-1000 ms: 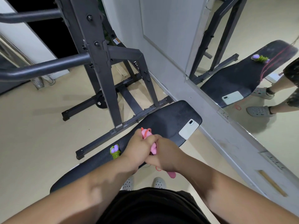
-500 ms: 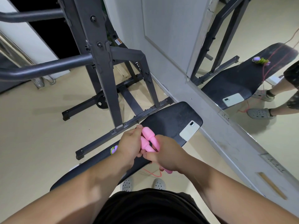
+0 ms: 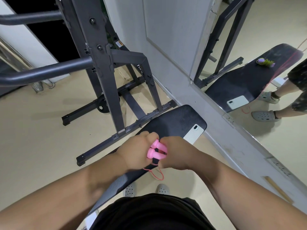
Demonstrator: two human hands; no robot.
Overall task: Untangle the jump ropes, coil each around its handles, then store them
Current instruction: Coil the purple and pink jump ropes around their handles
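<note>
Two pink jump-rope handles (image 3: 155,151) lie side by side between my hands, above the black bench (image 3: 174,121). My left hand (image 3: 134,151) grips them from the left, and my right hand (image 3: 174,151) grips them from the right. A thin red rope (image 3: 157,174) hangs in a small loop below my hands. A second rope, green with purple handles and coiled, shows only in the mirror (image 3: 265,62), lying on the reflected bench; my left arm hides the real one.
A white phone (image 3: 193,132) lies at the bench's far right end. A dark steel rack (image 3: 106,77) stands on the floor behind the bench. A wall mirror (image 3: 274,39) runs along the right. My grey clogs (image 3: 162,189) are under the bench edge.
The handles have turned from pointing up and away to lying side by side between both hands. My hands have closed in together, and less red rope hangs below them.
</note>
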